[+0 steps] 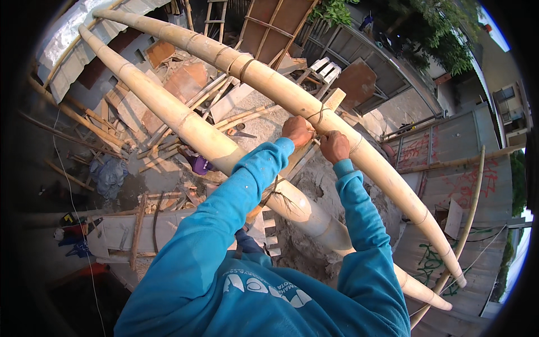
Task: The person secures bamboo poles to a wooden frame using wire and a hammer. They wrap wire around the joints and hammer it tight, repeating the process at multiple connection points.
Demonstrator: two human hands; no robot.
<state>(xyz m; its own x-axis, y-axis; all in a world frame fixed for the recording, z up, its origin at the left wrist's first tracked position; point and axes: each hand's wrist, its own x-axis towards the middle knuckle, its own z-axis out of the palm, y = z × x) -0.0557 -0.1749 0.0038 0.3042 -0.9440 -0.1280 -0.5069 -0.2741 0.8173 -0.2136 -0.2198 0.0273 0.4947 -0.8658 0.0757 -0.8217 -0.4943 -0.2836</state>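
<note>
Both my hands are closed at the near side of a thick bamboo pole (269, 81), where a thin dark cord (321, 114) loops around it. My left hand (298, 132) and my right hand (335, 147) grip the cord's ends close together, with the grip itself partly hidden by the fingers. Under this pole crosses a wooden beam (335, 99). A second thick bamboo pole (151, 92) runs below my forearms, bound by a dark fibrous tie (275, 194) with loose ends.
Far below, the ground holds scattered boards (185, 81), bamboo lengths, a handsaw (245, 135) and a grey crumpled sheet (109, 175). Metal sheet walls (449, 191) rise at the right, with a thinner bamboo pole (477, 191) before them. Corrugated roofing (78, 62) lies upper left.
</note>
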